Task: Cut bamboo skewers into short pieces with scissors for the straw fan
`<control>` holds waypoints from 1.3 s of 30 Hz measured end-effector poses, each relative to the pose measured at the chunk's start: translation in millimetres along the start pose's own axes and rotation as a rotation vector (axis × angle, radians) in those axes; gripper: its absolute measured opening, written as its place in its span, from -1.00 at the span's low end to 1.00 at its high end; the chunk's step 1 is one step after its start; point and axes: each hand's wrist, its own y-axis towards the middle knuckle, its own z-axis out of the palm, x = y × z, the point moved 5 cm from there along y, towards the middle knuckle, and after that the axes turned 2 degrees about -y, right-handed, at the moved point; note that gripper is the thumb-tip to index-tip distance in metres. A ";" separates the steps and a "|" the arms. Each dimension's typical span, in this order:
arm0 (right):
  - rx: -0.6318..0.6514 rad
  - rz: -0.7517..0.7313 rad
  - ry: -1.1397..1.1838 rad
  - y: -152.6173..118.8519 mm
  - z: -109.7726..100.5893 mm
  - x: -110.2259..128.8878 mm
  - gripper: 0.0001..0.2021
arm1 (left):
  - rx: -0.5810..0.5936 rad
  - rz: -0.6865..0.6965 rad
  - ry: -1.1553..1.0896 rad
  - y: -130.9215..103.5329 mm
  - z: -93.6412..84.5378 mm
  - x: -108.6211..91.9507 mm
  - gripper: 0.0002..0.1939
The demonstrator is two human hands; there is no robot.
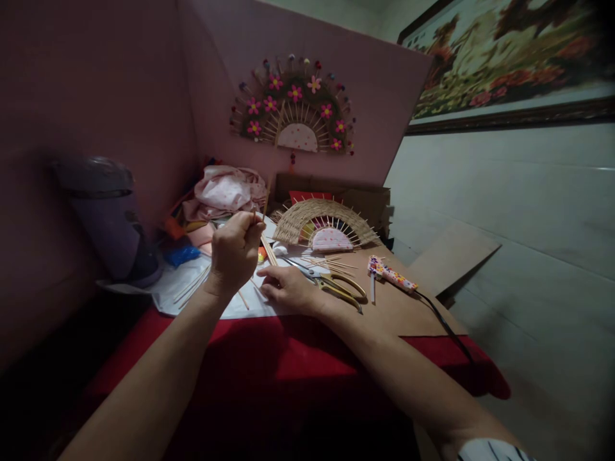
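Note:
My left hand (236, 250) is raised over the white sheet (196, 301), its fingers pinched around a thin wooden stick (267, 197) that points upward. My right hand (291, 289) rests low over the sheet with loosely bent fingers apart and nothing visible in them. Just beyond it lie gold-handled scissors (343, 288). Loose bamboo sticks (331, 264) are scattered past the scissors, and more sticks (192, 285) lie at the left. Behind them stands a half-round woven fan (331, 211) with stick ribs and a pink-dotted centre (332, 239).
A flower-patterned glue gun (391, 275) with a black cord lies on brown cardboard (418, 317) at right. A purple flask-like container (113, 221) stands left. Crumpled pink cloth (228, 191) is piled behind. A flower-decorated fan (295, 105) hangs on the pink backing board.

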 end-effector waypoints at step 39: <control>-0.009 0.172 0.329 -4.5 -7.6 -14.2 -0.96 | 0.214 -0.367 -0.369 -16.3 30.7 11.6 -0.91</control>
